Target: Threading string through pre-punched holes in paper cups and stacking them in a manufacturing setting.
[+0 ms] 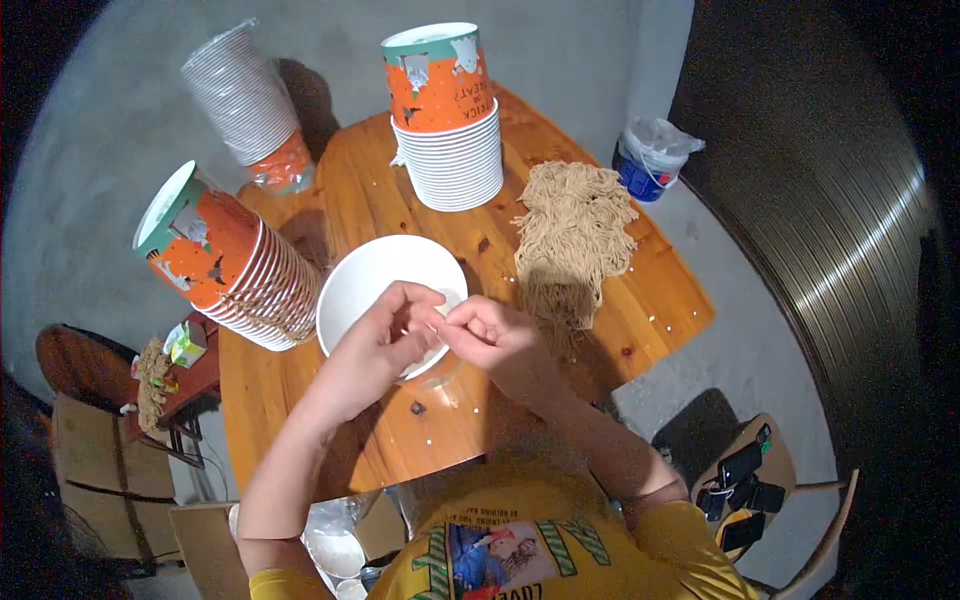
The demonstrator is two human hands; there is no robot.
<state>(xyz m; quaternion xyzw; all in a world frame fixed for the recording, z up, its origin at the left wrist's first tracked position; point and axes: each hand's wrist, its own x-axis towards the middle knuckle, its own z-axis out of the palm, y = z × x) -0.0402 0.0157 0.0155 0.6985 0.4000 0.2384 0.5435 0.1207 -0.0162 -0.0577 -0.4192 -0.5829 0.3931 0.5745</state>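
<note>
Above a white paper bucket (385, 262) that stands mouth up, my two hands meet at the fingertips. My left hand (385, 330) is closed in a pinch, and my right hand (495, 338) pinches against it from the other side. Something small and pale seems to sit between the fingers, too small to name. To the right of the bucket lies a pile of beige cords (575, 230) in bundles. Brown cords are draped over the stack of orange and green paper buckets (235, 255) on the left.
Another upside-down bucket stack (445, 120) stands farther back, with a plastic-wrapped stack (245, 100) at the far left. The wooden table (340, 455) has white specks on it. Beyond its right edge sits a blue pail (645, 165); a chair holding dark devices (745, 480) is lower right.
</note>
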